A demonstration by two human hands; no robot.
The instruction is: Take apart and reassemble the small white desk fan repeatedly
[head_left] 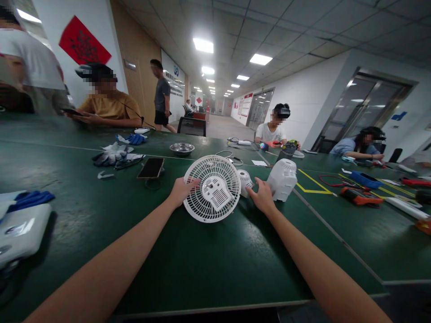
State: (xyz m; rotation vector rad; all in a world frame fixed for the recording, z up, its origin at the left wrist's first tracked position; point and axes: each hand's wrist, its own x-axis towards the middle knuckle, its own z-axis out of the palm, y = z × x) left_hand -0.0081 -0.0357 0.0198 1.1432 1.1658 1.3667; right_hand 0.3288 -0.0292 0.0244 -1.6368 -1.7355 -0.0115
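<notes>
My left hand grips the left rim of a round white fan grille. The grille stands tilted up, a vented plate at its centre facing me. Just right of it sits a small white vented housing, partly hidden behind the grille. Beside this housing is my right hand, thumb and forefinger spread; the thumb is close to the housing, and whether it touches I cannot tell. A larger white plastic casing stands upright just beyond my right hand. Behind the grille lies a white cable.
On the green table are a metal bowl, a phone, grey gloves and a white device at left. An orange multimeter and blue tray lie right. Several people sit or stand around.
</notes>
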